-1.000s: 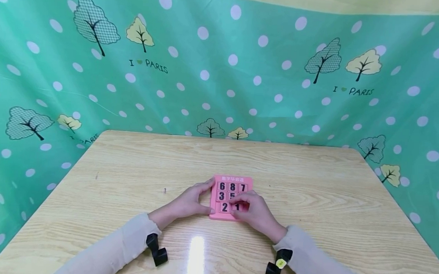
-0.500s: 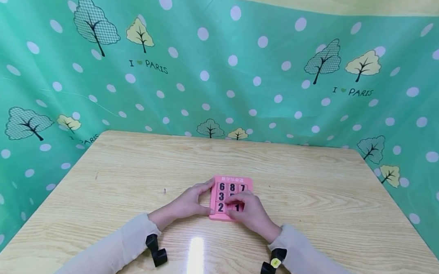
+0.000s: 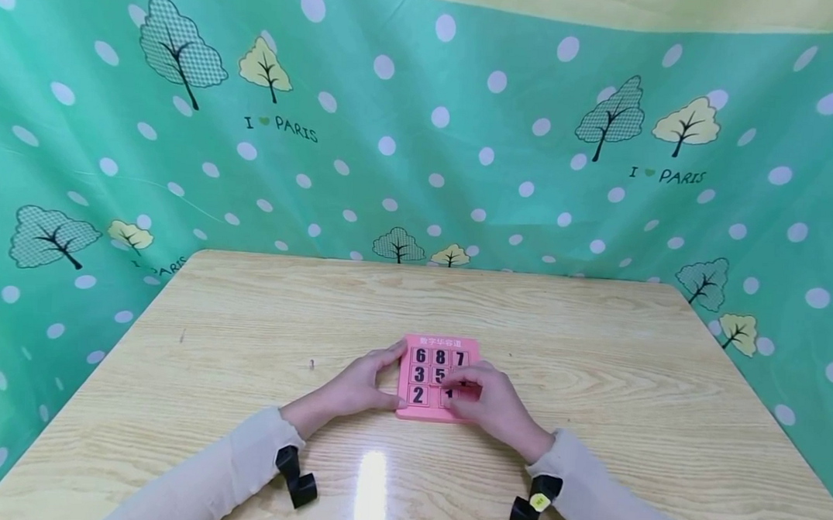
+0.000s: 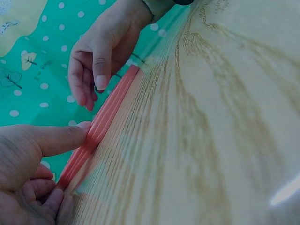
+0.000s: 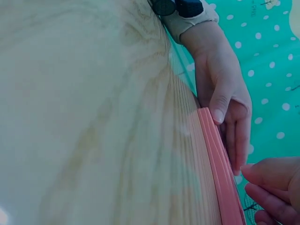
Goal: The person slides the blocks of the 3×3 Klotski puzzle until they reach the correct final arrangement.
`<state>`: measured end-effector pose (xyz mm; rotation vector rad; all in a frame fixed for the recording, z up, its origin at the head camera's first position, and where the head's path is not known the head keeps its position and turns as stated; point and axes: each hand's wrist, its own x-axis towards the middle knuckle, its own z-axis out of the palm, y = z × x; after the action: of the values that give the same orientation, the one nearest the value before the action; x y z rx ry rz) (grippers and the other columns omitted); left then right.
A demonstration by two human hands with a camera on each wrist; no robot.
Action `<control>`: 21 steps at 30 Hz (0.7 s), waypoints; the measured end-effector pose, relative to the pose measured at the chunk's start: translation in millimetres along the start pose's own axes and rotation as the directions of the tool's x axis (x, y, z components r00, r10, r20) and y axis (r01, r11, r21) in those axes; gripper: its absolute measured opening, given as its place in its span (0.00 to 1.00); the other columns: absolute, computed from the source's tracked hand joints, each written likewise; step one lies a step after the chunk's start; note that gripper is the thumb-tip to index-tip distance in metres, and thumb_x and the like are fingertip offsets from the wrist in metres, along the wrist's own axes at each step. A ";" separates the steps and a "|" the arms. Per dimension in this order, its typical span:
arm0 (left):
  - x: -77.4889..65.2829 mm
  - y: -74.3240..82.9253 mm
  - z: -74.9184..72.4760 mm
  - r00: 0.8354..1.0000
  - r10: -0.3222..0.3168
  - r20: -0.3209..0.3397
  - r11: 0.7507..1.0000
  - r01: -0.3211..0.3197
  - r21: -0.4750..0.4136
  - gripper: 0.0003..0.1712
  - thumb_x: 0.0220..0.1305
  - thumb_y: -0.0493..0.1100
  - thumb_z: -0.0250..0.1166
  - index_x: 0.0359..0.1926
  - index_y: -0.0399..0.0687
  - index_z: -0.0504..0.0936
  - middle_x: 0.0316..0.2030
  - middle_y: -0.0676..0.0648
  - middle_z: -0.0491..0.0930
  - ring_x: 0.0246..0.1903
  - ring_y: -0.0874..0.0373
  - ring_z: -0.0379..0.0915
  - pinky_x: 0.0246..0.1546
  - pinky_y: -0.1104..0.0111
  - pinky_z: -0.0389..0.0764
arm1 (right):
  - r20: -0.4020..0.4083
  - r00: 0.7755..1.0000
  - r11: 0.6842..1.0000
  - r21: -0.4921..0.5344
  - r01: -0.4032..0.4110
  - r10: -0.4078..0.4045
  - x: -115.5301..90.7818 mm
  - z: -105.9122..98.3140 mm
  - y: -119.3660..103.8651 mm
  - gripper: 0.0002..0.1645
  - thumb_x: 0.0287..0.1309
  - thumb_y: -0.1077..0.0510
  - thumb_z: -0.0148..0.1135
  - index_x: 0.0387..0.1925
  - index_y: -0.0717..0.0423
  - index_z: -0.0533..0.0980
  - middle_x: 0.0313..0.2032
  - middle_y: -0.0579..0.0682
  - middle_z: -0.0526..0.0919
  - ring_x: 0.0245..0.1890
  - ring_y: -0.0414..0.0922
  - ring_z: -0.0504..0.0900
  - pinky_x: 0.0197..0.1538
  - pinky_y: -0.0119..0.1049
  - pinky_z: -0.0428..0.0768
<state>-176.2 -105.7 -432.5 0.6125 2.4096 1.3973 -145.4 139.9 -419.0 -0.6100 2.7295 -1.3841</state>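
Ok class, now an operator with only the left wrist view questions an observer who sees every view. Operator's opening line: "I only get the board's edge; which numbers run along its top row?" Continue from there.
Observer: The pink board shows the 6 tile, the 8 tile and the 7 tile, left to right.

Operator: Can you read the whole middle row?

Observer: No, the right hand hides part of its right end in the head view.

Operator: And the bottom row?

Observer: There's a gap between the 2 tile and the 1 tile.
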 end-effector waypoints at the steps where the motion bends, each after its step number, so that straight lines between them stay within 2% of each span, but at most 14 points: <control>1: 0.0 0.3 0.1 1.000 -0.002 0.000 1.000 0.002 -0.002 0.54 0.45 0.40 0.75 0.71 0.42 0.54 0.72 0.47 0.51 0.71 0.46 0.44 0.70 0.52 0.45 | 0.000 1.000 1.000 0.002 -0.001 0.001 -1.2 -1.9 1.6 0.15 0.47 0.64 0.69 0.39 0.50 0.83 0.38 0.42 0.80 0.43 0.43 0.75 0.47 0.35 0.77; 13: -0.3 1.1 0.2 1.000 -0.009 -0.003 1.000 0.009 0.003 0.54 0.45 0.39 0.75 0.71 0.41 0.55 0.72 0.47 0.51 0.71 0.48 0.45 0.70 0.53 0.45 | -0.008 0.999 0.999 0.002 -0.035 0.035 -6.3 -10.6 13.3 0.15 0.47 0.65 0.70 0.40 0.52 0.84 0.38 0.42 0.81 0.40 0.42 0.74 0.41 0.29 0.75; 21: 0.0 -0.3 0.6 1.000 -0.001 0.002 1.000 0.001 -0.002 0.54 0.45 0.40 0.75 0.71 0.41 0.54 0.72 0.47 0.50 0.71 0.47 0.44 0.70 0.53 0.45 | -0.005 0.999 0.999 0.007 -0.044 0.045 -7.2 -10.2 14.9 0.15 0.46 0.64 0.71 0.40 0.51 0.83 0.39 0.43 0.82 0.41 0.43 0.75 0.43 0.30 0.76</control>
<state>-176.0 -105.3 -433.1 0.6118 2.4066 1.3974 -145.6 158.2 -425.5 -0.5426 2.7238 -1.3865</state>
